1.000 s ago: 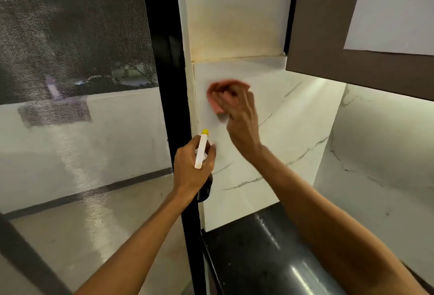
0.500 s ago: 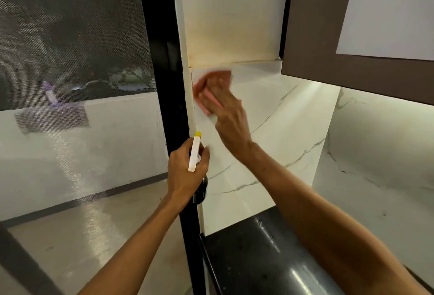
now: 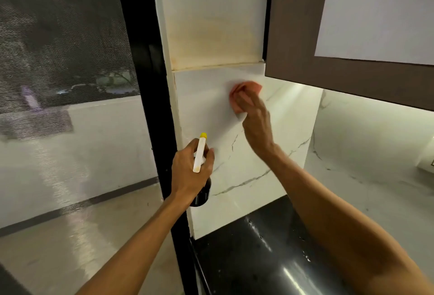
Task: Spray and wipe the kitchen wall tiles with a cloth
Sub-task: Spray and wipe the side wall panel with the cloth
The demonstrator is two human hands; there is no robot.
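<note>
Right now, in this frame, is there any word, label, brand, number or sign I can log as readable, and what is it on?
None readable.
The spray bottle in the left hand shows a white head with a yellow tip and no print; the hand hides most of its dark body.
The pink cloth under the right hand, the wall tile and the brown cabinet door carry no writing.

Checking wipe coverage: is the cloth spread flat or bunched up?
Bunched: the pink cloth sits crumpled under the right hand pressing it against the tile.
</note>
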